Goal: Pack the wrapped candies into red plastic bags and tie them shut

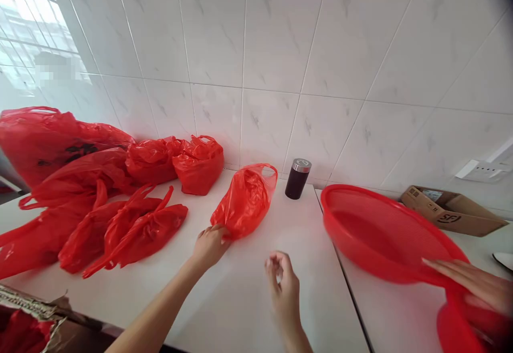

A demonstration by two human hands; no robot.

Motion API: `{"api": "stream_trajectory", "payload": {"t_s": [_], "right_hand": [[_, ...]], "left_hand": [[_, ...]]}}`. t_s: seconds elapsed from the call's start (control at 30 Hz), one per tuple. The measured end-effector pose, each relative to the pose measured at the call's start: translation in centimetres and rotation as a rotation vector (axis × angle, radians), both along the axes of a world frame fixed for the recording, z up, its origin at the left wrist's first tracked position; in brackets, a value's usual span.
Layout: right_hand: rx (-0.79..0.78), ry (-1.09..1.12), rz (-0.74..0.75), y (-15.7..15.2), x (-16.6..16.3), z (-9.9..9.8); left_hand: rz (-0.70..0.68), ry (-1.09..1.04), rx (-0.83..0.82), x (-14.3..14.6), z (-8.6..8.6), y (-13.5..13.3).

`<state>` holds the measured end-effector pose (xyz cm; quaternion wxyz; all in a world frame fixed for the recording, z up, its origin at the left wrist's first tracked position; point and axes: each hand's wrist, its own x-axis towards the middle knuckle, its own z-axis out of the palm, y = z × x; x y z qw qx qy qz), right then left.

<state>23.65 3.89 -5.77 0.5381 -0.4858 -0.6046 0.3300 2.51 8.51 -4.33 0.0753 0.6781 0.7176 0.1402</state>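
My left hand [210, 243] rests on the white counter with its fingers curled on the lower end of a filled red plastic bag [245, 199], whose handles point toward the wall. My right hand [282, 282] hovers just above the counter to the right of it, fingers loosely bent and apart, holding nothing. It is about a hand's width from the bag.
Several filled, tied red bags [120, 230] lie in a heap at the left. A dark jar with a metal lid [297, 178] stands by the tiled wall. Another person's hand [471, 282] holds a large red mesh basket [372, 230]. A cardboard box [449, 211] sits at the far right.
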Motion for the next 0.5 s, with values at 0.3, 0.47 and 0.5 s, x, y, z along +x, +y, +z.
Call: {"api": "stream_trajectory", "payload": {"t_s": [0.3,0.47,0.5], "right_hand": [[0.123,-0.470,-0.093,9.2,-0.8,2.9],[0.162,-0.472,-0.054,8.6,-0.3,3.6],[0.193,-0.426,-0.061,7.9,-0.2,4.5]], "left_hand": [[-0.034,-0.007,0.075,1.4,-1.8,-6.8],[-0.057,0.077,0.079,2.6,-2.3,-3.7],[-0.052,0.075,0.079,2.7,-2.2,-2.6]]}}
